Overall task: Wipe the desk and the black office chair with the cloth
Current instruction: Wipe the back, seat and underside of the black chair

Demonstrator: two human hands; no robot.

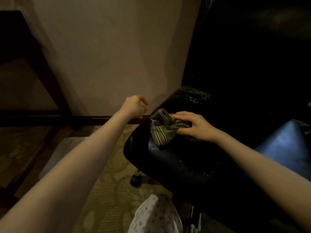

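Cloth: the crumpled olive-grey striped cloth (pixel 162 130) lies bunched on the front left part of the glossy black leather office chair (pixel 185 162), near its edge.
Right hand: the right hand (pixel 196 126) rests on the chair, its fingers (pixel 181 116) laid over the cloth and the thumb under its edge, grasping it.
Left hand: the left hand (pixel 134 105) hangs in the air just left of the chair, fingers loosely curled, released, grasping nothing.
Counter: the dark wooden counter (pixel 45 68) stands at far left against the beige wall (pixel 109 47), well apart from the cloth.
Floor: a patterned tan carpet (pixel 107 190); a black caster wheel (pixel 136 180) sits on it under the chair.
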